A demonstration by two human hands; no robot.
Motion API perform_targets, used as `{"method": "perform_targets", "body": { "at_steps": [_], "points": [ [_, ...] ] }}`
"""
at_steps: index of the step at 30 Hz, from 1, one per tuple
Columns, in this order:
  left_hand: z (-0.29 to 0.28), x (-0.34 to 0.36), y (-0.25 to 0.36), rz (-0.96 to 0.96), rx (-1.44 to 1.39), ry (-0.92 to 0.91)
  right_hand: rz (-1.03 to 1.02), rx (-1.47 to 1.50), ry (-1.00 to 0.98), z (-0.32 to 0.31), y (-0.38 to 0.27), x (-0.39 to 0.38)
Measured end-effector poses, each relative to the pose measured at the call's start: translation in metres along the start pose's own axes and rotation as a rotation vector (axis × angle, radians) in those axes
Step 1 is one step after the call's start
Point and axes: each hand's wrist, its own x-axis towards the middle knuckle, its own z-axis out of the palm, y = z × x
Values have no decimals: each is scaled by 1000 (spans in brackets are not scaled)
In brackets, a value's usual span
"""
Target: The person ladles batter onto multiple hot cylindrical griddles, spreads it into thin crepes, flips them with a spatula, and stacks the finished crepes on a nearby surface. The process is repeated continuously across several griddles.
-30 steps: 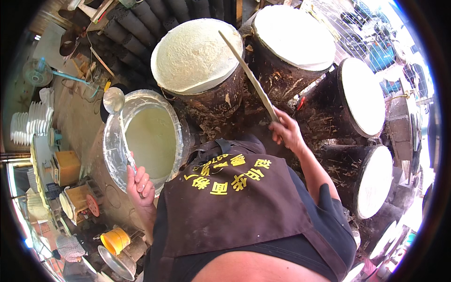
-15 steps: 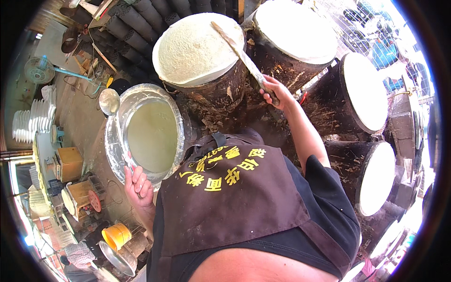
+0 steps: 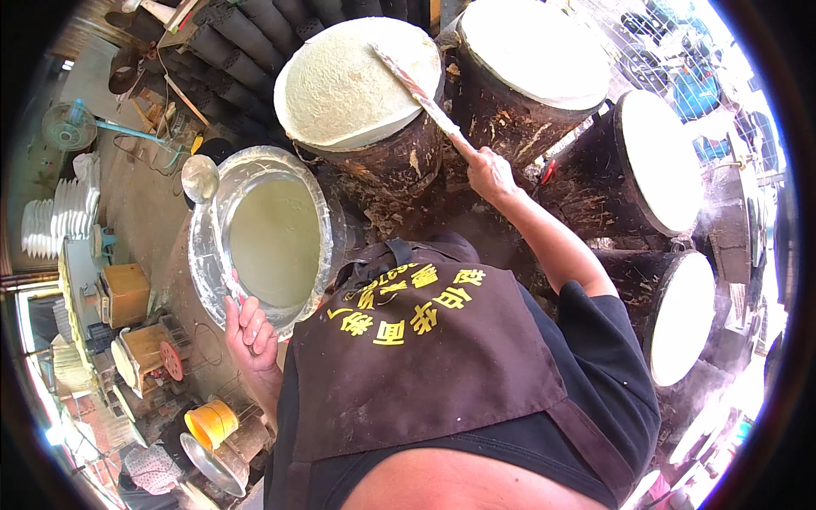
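R hand is shut tight round the end of a long flat stick. The stick goes up & left, and its far tip lies on the pale round sheet on top of the near drum, close to the sheet's far right edge. That sheet looks bumpy and dry, and covers the whole drum top.

L hand grips the near rim of the big shiny metal bowl, fingers curled over the edge. Bowl is full of pale runny batter, up near the top. A small metal ladle sits at the bowl's far left rim.

Going out to the R: 3 more dark drums w/ white sheets on top, a far one, a right one, a near right one. Steam drifts by the right ones.

How far along, my guess: all 4 drum tops are coated, so spreading looks done here. The stick tip is only at the edge of the near sheet, and the sheet lies flat, so lifting it off is not done yet. Lots of batter left, so plenty more rounds to go.

Left side: stacked white plates, small wood boxes, a yellow cup.
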Motion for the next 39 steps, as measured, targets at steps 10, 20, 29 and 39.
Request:
{"method": "perform_targets", "body": {
  "at_steps": [10,20,29,39],
  "points": [
    [-4,4,5,-22,-23,-61,-81,378,116,-11,6,-41],
    [2,3,1,-24,-14,-26,136,-189,14,-8,19,94],
    [4,3,-1,-10,-16,-17,105,-44,-17,-8,13,97],
    [6,18,3,-102,-42,-77,32,-95,-79,-12,3,-2]
  ]
}}
